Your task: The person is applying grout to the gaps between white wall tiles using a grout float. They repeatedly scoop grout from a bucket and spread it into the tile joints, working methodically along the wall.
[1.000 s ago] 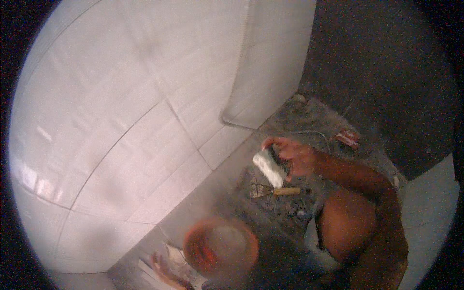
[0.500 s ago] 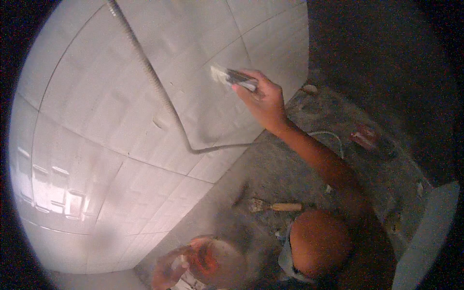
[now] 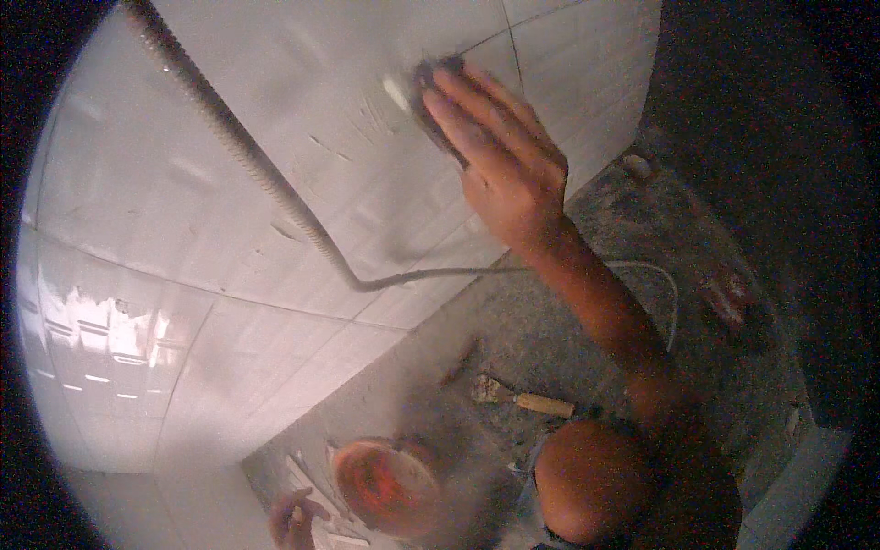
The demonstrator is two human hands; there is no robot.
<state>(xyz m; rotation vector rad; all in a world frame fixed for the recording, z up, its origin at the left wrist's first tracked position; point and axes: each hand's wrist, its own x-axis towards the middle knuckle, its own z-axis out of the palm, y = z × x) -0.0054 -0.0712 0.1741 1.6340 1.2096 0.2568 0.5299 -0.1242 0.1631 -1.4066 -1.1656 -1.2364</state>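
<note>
As the corrugated hose [image 3: 249, 160] slants down the white tiled wall [image 3: 247, 339], the left hand [image 3: 293, 519] sits low, fingers part-curled; cannot tell if it holds anything. Beside it: reddish bowl [image 3: 385, 486]. Upper centre: dark flat tool [image 3: 434, 126], white paste [image 3: 397, 92] at its edge, gripped by the right hand [image 3: 513, 179] at the wall. Judged step: spreading paste; next move probably calls for steady, even pressure. Wooden-handled scraper [image 3: 541, 403] lies below.
</note>
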